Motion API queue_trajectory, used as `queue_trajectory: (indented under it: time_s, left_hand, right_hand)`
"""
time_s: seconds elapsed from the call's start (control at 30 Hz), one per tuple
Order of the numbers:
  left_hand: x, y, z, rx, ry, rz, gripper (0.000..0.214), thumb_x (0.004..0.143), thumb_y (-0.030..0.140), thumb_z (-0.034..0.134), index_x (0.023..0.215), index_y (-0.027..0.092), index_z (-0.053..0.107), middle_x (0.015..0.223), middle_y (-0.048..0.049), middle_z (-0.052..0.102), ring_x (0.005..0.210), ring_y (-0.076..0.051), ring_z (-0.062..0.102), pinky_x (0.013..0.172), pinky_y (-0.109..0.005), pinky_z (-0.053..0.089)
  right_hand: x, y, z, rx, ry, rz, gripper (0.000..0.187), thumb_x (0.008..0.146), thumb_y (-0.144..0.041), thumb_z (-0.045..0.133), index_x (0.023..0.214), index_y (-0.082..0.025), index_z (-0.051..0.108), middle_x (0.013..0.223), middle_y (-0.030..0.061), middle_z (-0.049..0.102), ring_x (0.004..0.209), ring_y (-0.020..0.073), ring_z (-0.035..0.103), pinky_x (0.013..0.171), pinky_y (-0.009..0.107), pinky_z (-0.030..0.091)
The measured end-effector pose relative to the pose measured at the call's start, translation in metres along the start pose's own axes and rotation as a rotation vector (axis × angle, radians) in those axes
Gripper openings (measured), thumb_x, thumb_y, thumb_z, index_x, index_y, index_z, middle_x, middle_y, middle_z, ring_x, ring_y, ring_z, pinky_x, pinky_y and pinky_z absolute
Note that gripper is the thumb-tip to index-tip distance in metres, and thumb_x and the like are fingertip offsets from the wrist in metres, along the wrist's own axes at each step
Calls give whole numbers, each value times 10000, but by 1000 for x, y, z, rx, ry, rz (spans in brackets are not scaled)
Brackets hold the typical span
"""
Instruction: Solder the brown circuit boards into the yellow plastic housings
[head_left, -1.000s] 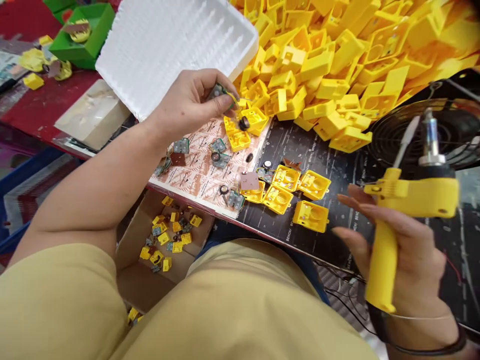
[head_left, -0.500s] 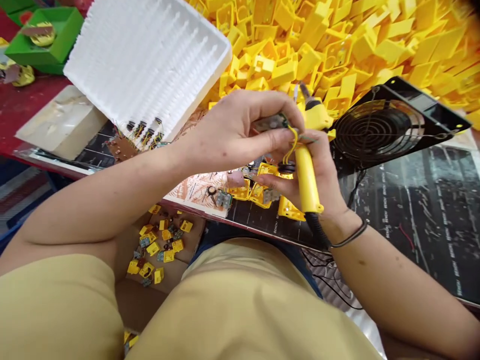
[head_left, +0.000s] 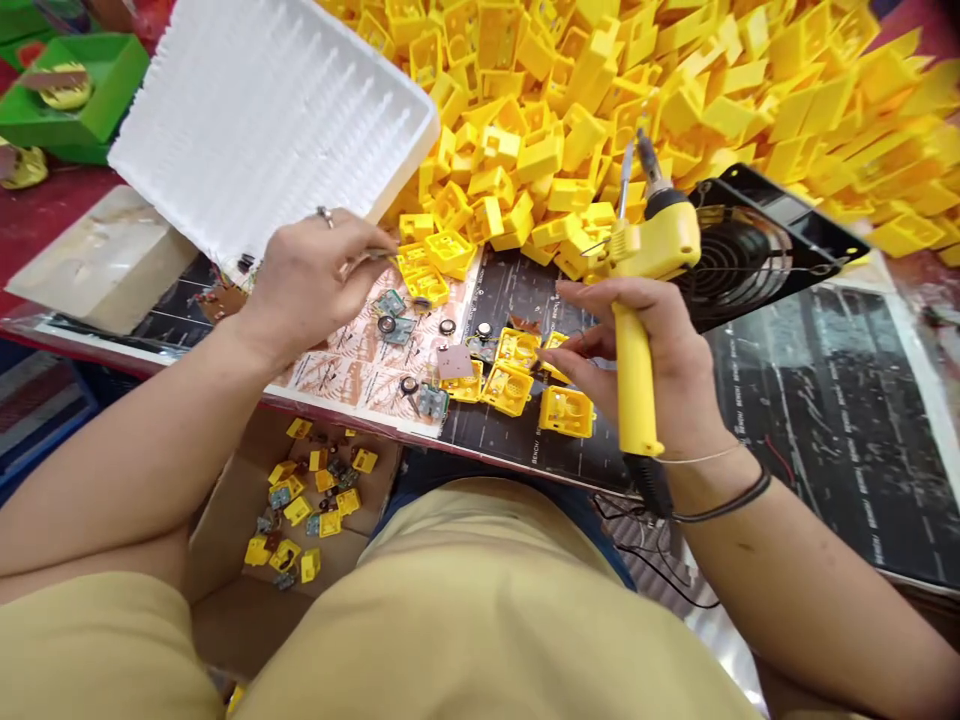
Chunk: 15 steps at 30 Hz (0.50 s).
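The right hand (head_left: 667, 365) grips a yellow soldering gun (head_left: 634, 385) by its handle, tip pointing up toward the heap of yellow cases (head_left: 570, 110) on the far side of the bench (head_left: 847, 430). Several open cases (head_left: 508, 388) lie left of its fingertips, near the front edge. The left hand (head_left: 304, 275) is curled, fingertips just beside more yellow shells (head_left: 424, 282); whether it holds anything, I cannot tell.

Behind the paper sheet (head_left: 326, 375) on the desk (head_left: 840, 430), the foam tray (head_left: 277, 120) is left of the casing heap (head_left: 540, 120); the fan (head_left: 765, 250) stands right of the soldering iron (head_left: 652, 245) in the right hand (head_left: 671, 370); circuit boards (head_left: 397, 331) lie left of open casings (head_left: 508, 388).
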<state>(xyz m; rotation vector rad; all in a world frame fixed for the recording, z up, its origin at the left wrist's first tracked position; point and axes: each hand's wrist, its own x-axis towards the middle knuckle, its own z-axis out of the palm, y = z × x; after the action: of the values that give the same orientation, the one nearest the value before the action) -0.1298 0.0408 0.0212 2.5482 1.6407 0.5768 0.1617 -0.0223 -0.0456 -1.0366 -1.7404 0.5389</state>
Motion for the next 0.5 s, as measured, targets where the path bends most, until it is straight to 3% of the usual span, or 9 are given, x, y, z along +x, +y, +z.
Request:
queue_trajectory:
  time_s: [0.1,0.2,0.27,0.33,0.4,0.5]
  left_hand:
    - [-7,-8,3,326,-213,12,392,954,330,362,1222,258,640,1326,13,623,1226,-286,506,1035,-517,404]
    - [-10,9,7,333,-249,208,468,856,246,492,1308,164,583,1499,-106,465,1422,-383,316,1125,-617,266]
    - [-10,32,13,75,-256,316,542,836,249,544,1364,127,528,1527,-158,417,1444,-369,304,1160,-597,245]
    - [-6,59,25,-320,-353,339,596,859,317,577,1421,151,468,1515,-147,440,1413,-311,388,1164,-515,309]
    - [-2,83,41,-747,-509,295,613,852,371,619,1418,180,478,1451,-131,522,1320,-271,511,1095,-433,423]
    - [0,109,66,-1217,-707,125,488,814,376,688,1252,168,640,1186,-112,698,1047,-227,667,902,-340,544]
  right_hand:
    - [-3,-1,-7,-145,-30,-137,418,841,-209,719,1193,-275,503,1273,31,619,682,119,676,649,254,610]
    - [-3,-8,-12,-171,-40,-175,399,862,-196,700,1196,-281,498,1292,30,610,693,122,682,669,257,614]
    - [-4,-14,-14,-158,-50,-183,398,877,-204,688,1211,-300,494,1311,28,597,713,128,685,685,269,622]
    - [-6,-21,-15,-96,-61,-168,426,878,-194,687,1232,-320,486,1338,25,575,737,134,688,702,281,631]
    - [-9,-27,-17,-15,-55,-132,469,861,-178,702,1245,-331,479,1356,23,559,767,141,692,718,291,639]
    - [-16,-30,-21,62,18,-61,472,843,-168,718,1218,-326,479,1364,19,551,789,141,698,705,283,643]
